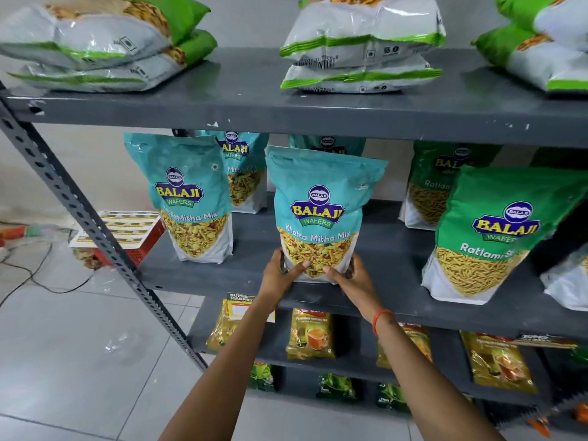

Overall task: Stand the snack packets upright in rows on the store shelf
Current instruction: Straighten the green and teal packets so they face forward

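A teal Khatta Mitha Mix packet stands upright near the front edge of the grey middle shelf. My left hand grips its lower left corner and my right hand its lower right corner, thumbs on the front. A second teal packet stands upright to the left, with another behind it. A further teal packet shows only its top behind the held one. Green Ratlami packets stand upright on the right, one further back.
Green-and-white packets lie flat in stacks on the top shelf. Yellow tea packets stand on the lower shelf. The slanted perforated upright is at left. A red crate and cables sit on the tiled floor.
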Demonstrator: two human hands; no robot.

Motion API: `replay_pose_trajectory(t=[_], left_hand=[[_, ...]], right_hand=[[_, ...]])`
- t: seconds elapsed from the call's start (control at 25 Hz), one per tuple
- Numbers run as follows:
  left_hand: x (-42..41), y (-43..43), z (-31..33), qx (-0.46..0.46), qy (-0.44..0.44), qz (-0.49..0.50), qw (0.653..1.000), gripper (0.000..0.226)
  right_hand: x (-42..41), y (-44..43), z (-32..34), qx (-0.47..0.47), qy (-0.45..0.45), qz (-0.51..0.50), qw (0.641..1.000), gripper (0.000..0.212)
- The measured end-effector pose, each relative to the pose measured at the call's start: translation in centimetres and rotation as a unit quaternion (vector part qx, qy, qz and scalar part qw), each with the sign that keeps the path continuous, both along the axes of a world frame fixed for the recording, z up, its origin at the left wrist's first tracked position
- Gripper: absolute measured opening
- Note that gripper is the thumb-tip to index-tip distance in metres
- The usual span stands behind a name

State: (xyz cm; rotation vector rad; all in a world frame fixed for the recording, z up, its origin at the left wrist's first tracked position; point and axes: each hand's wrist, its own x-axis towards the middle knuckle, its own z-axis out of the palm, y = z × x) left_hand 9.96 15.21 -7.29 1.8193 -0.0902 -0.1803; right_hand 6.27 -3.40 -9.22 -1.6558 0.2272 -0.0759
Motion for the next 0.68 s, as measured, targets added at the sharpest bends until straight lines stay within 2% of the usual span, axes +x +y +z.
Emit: replay_pose_trajectory(t=[0.32, 0.4, 0.44, 0.52, 0.6, 0.68], left_hand=[[-0.7, -0.7, 0.8, 0.021, 0.023, -0.001, 1.000, 0.065], [-1.4, -0.3, 1.0, 0.029, 0.001, 0.005, 1.000, 0.081], [-2.0, 0.0, 1.3, 0.045, -0.033, 0.023, 0.998, 0.088], [-2.8, 0.8, 2.3, 0.068, -0.145, 0.079, 0.984, 0.089], [-3.0, 2.4, 3.8, 0.082, -0.245, 0.125, 0.958, 0.082], [-2.4, 4.8, 4.9, 0.088, -0.308, 0.169, 0.932, 0.078]], right_hand=[[-1.1, 0.2, 0.8, 0.009, -0.004, 0.002, 1.000, 0.075], [-2.1, 1.8, 2.0, -0.041, -0.048, -0.085, 0.994, 0.083], [-2.7, 3.0, 2.7, -0.087, -0.095, -0.157, 0.979, 0.084], [-3.4, 6.0, 4.5, -0.182, -0.229, -0.247, 0.924, 0.071], [-2.9, 9.6, 6.1, -0.229, -0.332, -0.229, 0.886, 0.056], [-1.4, 13.3, 7.2, -0.236, -0.362, -0.169, 0.886, 0.049]])
